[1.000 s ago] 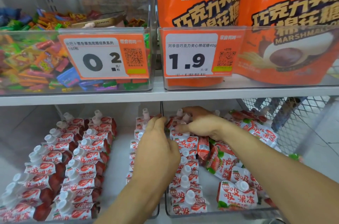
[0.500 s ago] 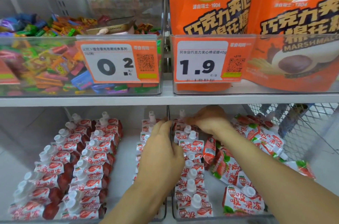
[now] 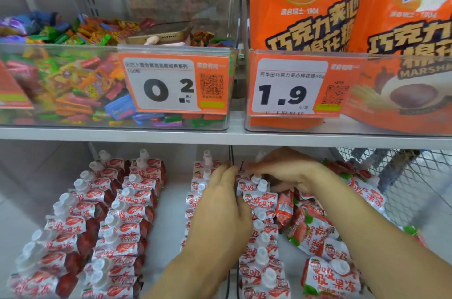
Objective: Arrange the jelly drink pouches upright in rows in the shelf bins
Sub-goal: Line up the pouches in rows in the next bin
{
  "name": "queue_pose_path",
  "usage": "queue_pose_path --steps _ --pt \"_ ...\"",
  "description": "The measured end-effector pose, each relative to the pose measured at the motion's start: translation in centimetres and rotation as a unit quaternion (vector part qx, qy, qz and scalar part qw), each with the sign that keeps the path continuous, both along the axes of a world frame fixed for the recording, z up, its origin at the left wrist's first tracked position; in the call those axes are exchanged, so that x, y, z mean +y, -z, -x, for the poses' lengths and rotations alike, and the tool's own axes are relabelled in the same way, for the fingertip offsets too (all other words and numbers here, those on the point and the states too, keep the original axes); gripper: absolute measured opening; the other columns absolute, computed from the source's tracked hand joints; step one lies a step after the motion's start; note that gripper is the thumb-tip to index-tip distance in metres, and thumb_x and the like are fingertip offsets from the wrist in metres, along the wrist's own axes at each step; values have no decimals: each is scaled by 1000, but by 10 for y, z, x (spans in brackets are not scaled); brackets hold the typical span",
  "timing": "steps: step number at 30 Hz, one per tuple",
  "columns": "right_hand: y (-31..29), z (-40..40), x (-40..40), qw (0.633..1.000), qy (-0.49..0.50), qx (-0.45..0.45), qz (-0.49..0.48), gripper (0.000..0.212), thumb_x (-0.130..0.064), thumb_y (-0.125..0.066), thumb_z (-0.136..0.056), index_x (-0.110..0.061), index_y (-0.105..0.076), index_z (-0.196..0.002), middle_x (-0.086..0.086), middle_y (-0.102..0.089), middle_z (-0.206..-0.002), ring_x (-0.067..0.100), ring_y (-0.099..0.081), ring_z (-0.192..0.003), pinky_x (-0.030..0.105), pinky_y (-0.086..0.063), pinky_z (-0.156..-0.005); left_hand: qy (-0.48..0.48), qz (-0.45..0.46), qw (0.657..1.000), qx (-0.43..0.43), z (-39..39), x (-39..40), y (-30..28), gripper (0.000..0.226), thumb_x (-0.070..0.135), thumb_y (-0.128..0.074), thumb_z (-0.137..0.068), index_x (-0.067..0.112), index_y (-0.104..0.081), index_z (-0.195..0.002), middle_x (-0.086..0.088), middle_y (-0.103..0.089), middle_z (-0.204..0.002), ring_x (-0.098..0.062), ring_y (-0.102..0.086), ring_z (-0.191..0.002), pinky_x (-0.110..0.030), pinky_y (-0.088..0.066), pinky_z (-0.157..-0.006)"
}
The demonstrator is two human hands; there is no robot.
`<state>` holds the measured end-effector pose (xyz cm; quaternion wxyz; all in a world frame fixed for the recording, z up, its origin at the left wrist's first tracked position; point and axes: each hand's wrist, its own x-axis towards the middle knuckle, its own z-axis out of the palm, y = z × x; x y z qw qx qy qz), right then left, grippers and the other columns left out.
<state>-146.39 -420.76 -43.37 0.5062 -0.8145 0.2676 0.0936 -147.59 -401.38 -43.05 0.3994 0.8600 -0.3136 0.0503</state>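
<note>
White and red strawberry jelly drink pouches with white caps fill clear bins on the lower shelf. Two upright rows (image 3: 115,215) stand in the left bin, and a third row (image 3: 197,188) runs along that bin's right wall. My left hand (image 3: 220,215) lies over this wall with fingers stretched back, touching the pouches on both sides. In the right bin an upright row (image 3: 263,227) runs front to back. My right hand (image 3: 286,171) reaches to its far end, fingers curled over a pouch there. Loose pouches (image 3: 315,227) lie tumbled further right.
The upper shelf edge (image 3: 146,136) hangs low over both hands. Above it sit a bin of mixed candies (image 3: 61,83) and orange Ovaltine bags (image 3: 305,5) behind price tags. A wire mesh basket (image 3: 406,176) borders the right bin.
My right hand has moved deeper toward the back of the right bin, under the shelf edge. My left hand stayed over the bin wall, sliding slightly back. The view shifted a little.
</note>
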Motion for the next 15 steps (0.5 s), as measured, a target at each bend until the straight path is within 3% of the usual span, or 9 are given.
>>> queue_pose_path --steps 3,4,7,9,10,11,13,15 --pt "12 2 -4 999 -19 42 -11 98 -62 -90 -45 -17 -61 -126 -3 -69 -120 14 -67 -108 34 -57 -93 -9 -9 1000 0 0 -2 1 53 8 -50 -88 20 -42 -140 8 -40 -143 -9 -40 -129 -5 -20 -97" --pt "15 1 -6 999 -14 40 -13 103 -64 -90 -40 -16 -61 -127 -2 -70 -120 15 -68 -107 35 -56 -95 -12 -9 1000 3 1 -3 1 53 7 -50 -88 19 -43 -139 7 -42 -142 -9 -41 -127 -3 -19 -94" --pt "16 5 -9 999 -17 -4 -38 77 -57 -88 -57 -14 -68 -117 0 -75 -110 15 -73 -99 37 -55 -97 -21 -6 1000 9 3 -4 0 54 7 -50 -88 20 -42 -140 8 -40 -143 -8 -39 -128 -4 -20 -95" --pt "12 13 -14 991 -36 -16 -126 53 -40 -82 -77 -13 -67 -121 0 -73 -116 13 -69 -108 35 -51 -103 -28 -5 999 16 3 -4 -1 56 8 -50 -88 22 -40 -141 10 -38 -145 -7 -38 -130 -9 -22 -98" --pt "10 17 -16 987 -52 -8 -152 51 -38 -78 -81 -15 -65 -124 -2 -71 -120 11 -66 -114 34 -49 -105 -30 -3 999 20 3 -4 -2 56 8 -50 -88 23 -40 -141 11 -39 -144 -6 -38 -129 -8 -22 -97" --pt "8 21 -17 988 -65 12 -137 54 -44 -77 -80 -19 -64 -126 -5 -70 -124 9 -64 -116 33 -47 -107 -29 -2 999 21 2 -4 -2 55 9 -51 -89 23 -41 -141 12 -41 -143 -6 -39 -129 -6 -21 -95" --pt "6 22 -15 994 -95 62 -6 62 -64 -75 -74 -25 -66 -121 -8 -70 -121 8 -66 -111 35 -47 -107 -22 -6 1000 16 1 -2 -1 54 10 -53 -88 22 -43 -140 10 -43 -142 -6 -39 -129 -1 -15 -94" --pt "4 22 -11 984 -115 99 97 55 -67 -66 -80 -21 -71 -109 -6 -74 -111 10 -71 -99 32 -51 -100 -14 -9 1000 14 0 0 0 55 9 -54 -87 21 -44 -140 9 -44 -142 -6 -40 -129 1 -13 -94"
